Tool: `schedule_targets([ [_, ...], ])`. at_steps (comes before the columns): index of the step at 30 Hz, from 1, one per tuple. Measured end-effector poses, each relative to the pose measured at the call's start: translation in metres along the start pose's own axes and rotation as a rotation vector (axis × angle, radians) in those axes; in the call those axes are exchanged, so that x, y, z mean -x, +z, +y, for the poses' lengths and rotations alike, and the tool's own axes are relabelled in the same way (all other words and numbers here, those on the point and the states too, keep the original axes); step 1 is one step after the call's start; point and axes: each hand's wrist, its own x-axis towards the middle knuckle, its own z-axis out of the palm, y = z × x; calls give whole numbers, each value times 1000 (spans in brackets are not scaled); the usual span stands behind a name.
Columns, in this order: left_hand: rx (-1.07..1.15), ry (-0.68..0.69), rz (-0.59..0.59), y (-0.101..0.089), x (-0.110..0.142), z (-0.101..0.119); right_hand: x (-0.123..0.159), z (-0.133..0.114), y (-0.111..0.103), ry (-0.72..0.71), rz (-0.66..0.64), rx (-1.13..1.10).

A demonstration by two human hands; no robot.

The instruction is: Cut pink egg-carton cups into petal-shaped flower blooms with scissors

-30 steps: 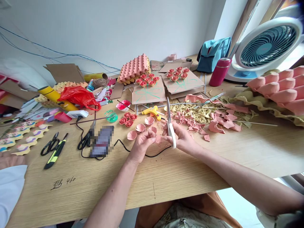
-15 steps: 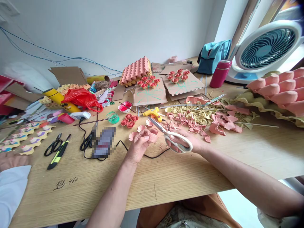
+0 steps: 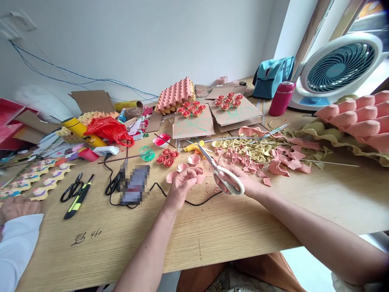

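Observation:
My left hand pinches a small pink egg-carton cup, partly hidden by the fingers. White-handled scissors are in my right hand, fingers through the loops, blades pointing up and left, a short way right of the cup. Behind my left hand stand several cut pink cups. Beyond them lie red paper roses and a yellow glue gun, the latter partly covered by the scissor blades. Small pink snippets are scattered on the table under my hands.
Pink and yellow carton scraps heap at the right, before egg trays and a fan. Cardboard sheets with roses stand behind. At left are a utility knife, black scissors and another person's hand.
The scissors swung from upright to leaning left and drew away from the cup. My left hand turned the cup in its fingers. The camera view shifted slightly.

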Motion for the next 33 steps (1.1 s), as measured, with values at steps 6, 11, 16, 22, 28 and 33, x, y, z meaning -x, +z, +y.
schedule_targets([
  [6, -145, 51, 107, 0, -1, 2, 5, -5, 1, -84, -3, 264],
  [11, -139, 28, 119, 3, -2, 3, 6, -4, -2, -166, 67, 617],
  [16, -138, 42, 113, 3, -2, 3, 6, -4, -7, -228, 74, 874],
  [22, -131, 66, 56, 0, -2, 1, 5, -4, -8, -322, 140, 1175],
  [28, -114, 57, 127, -1, -3, 0, 4, -1, -8, -389, 165, 1321],
  [33, -97, 56, 156, 0, -3, 0, 5, -3, -6, -397, 202, 1364],
])
